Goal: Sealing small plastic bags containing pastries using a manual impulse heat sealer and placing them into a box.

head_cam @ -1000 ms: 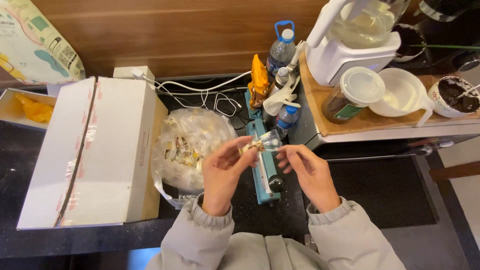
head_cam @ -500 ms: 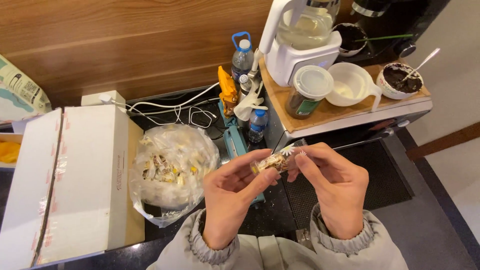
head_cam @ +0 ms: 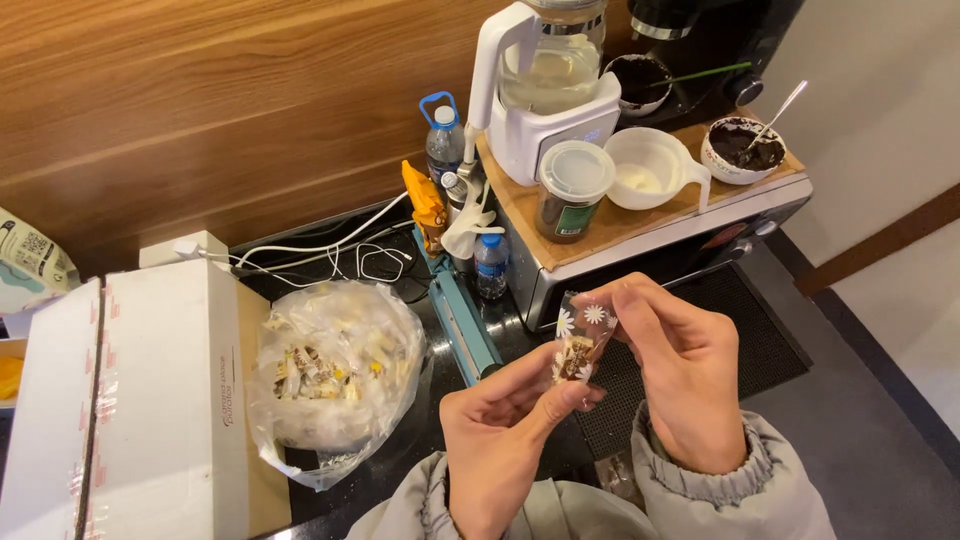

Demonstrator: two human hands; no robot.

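Both hands meet on a small clear packet (head_cam: 580, 345) printed with white daisies, held in the air above the front edge of the dark surface (head_cam: 400, 450), right of the blue sealer (head_cam: 462, 325). The left hand (head_cam: 500, 440) pinches the packet's lower end between thumb and forefinger, while the right hand (head_cam: 685, 375) grips its upper end from the right. The packet's long axis runs steeply up and slightly rightward, and the clear bag of wrapped sweets (head_cam: 335, 375) lies nearer the left hand, just beside the white box (head_cam: 150, 400).
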